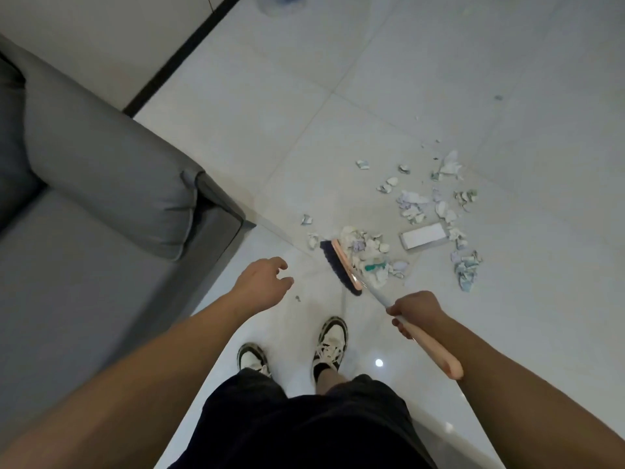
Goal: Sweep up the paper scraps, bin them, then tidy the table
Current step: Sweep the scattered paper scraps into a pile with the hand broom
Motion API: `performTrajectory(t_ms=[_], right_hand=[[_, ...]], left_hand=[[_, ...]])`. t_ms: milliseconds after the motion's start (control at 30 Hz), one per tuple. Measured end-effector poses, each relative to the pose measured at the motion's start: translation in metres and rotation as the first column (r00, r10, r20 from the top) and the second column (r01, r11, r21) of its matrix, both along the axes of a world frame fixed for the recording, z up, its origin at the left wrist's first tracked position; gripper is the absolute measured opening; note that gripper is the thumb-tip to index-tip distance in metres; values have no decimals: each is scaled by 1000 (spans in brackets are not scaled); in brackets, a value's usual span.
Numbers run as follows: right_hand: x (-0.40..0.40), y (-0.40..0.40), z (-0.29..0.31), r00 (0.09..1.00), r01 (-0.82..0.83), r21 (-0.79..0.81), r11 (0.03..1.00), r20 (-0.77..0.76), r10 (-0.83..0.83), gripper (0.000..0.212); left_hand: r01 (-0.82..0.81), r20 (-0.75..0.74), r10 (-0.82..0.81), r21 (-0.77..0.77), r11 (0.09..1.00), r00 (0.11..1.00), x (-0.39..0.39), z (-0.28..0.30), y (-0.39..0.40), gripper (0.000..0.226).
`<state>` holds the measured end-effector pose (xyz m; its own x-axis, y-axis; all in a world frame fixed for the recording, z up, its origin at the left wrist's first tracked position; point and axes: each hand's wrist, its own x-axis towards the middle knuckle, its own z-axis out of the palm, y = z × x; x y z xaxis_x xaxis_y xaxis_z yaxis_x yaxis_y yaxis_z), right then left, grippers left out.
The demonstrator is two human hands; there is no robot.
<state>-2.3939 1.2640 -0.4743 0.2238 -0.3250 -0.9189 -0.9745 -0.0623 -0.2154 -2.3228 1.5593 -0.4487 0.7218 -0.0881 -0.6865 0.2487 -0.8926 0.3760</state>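
Head view: scraps [419,211] strewn on floor [270,113] ahead of my right hand [414,311], some banked against broom [341,265] head. Right fingers wrapped round the handle, angled low to push the pile together. Left hand [260,282] loose, empty, held out, likely for balance. Sofa [101,184] at left.

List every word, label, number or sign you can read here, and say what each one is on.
None can be read.
Paper scraps: green and grey print shows, too small and blurred to read.
White box: top looks blank.
Broom in the right hand: no label shows.
Shoes: no readable brand.
Sofa: no tag in view.
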Motion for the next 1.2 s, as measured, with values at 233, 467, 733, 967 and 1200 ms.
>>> performTrajectory(t_ms=[233, 467, 733, 967, 1200], right_hand=[[11, 21, 13, 983, 42, -10, 999, 180, -39, 11], [60, 69, 30, 972, 121, 175, 977, 177, -152, 13], [141, 128, 9, 961, 273, 284, 919, -48, -271, 11], [159, 96, -9, 935, 355, 29, 934, 13, -356, 17], [183, 86, 14, 918, 369, -45, 928, 171, -357, 8]], left_hand=[[53, 26, -53, -6, 999, 998, 29, 8, -19, 42], [103, 51, -100, -60, 993, 994, 81, 8, -16, 43], [207, 54, -205, -37, 978, 977, 164, -6, 26, 40], [328, 22, -327, -9, 945, 945, 229, -18, 46, 43], [410, 56, -407, -60, 910, 912, 271, -9, 11, 43]])
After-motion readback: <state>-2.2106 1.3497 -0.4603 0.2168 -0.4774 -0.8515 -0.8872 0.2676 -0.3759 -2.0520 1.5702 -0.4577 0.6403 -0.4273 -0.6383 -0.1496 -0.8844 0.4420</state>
